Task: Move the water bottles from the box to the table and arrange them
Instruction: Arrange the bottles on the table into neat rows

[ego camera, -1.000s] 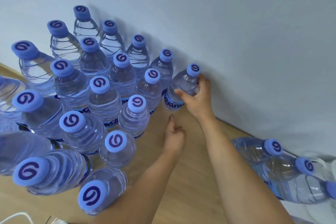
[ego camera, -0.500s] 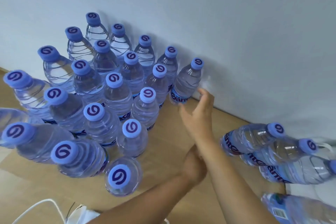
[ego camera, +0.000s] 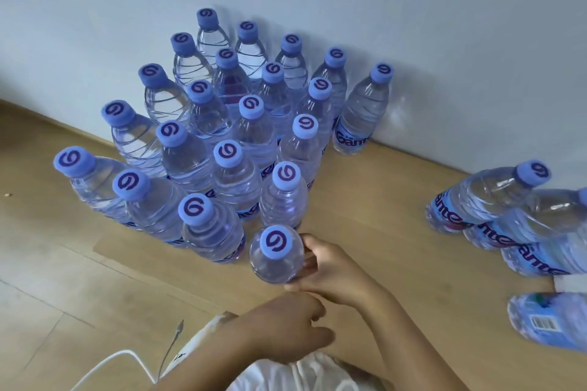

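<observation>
While both forearms reach in from the bottom edge, the findings run nearest first:

Cord: a white cord [ego camera: 120, 359] loops at the bottom edge, left of the arms, beside pale cloth [ego camera: 305, 374] at the person's lap.

Left hand: the left hand [ego camera: 286, 324] hangs just below and in front of the nearest bottle, back of the hand up, fingers loosely curled, nothing seen in them. Whether it touches the right hand cannot be told.

Right hand: the right hand [ego camera: 330, 270] grips the nearest bottle [ego camera: 276, 255] from its right side, fingers and thumb curled against the clear body below the cap.

Nearest bottle: upright on the table [ego camera: 365, 200], blue cap up, at the front point of the group, just beside the bottle to its left.

Table: light wood, running back to the wall; a darker rectangular patch lies under the front left of the group.

Standing group: the standing bottles [ego camera: 235, 149] are upright and packed in close diagonal rows, caps blue with a dark swirl, labels partly hidden.

End bottle: one bottle [ego camera: 362, 117] stands at the right end of the back row, against the wall, label facing the camera, slightly apart from its neighbours.

Right-side bottles: several more bottles [ego camera: 486, 197] crowd the right edge, well apart from the group, caps pointing up and right; one [ego camera: 549, 320] lower down shows a barcode. Their support is out of view.

Wall: a plain pale wall [ego camera: 413, 25] closes the far side.
</observation>
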Action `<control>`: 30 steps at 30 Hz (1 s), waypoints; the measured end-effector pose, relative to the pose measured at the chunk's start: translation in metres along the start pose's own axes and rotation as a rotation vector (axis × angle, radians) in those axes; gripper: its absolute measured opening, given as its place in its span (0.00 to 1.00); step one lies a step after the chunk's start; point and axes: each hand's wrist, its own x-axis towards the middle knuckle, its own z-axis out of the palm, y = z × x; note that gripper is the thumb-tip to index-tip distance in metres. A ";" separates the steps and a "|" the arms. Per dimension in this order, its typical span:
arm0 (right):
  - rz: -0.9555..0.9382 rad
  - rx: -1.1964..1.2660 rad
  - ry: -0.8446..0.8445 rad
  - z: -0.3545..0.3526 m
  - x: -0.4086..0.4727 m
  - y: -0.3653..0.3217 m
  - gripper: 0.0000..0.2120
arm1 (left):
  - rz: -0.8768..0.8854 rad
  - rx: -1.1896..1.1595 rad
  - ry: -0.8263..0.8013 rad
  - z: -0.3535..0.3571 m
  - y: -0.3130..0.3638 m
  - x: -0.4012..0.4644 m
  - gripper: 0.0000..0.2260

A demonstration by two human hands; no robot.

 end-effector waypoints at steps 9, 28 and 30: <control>-0.050 0.015 0.117 0.015 0.000 0.002 0.23 | 0.062 -0.104 0.638 -0.039 -0.006 -0.052 0.15; -0.101 -0.096 0.215 0.029 -0.003 -0.002 0.20 | 0.045 0.088 0.644 -0.035 0.003 -0.057 0.14; -0.077 -0.076 0.270 0.018 -0.014 -0.003 0.23 | 0.134 0.029 0.581 -0.032 0.019 -0.052 0.12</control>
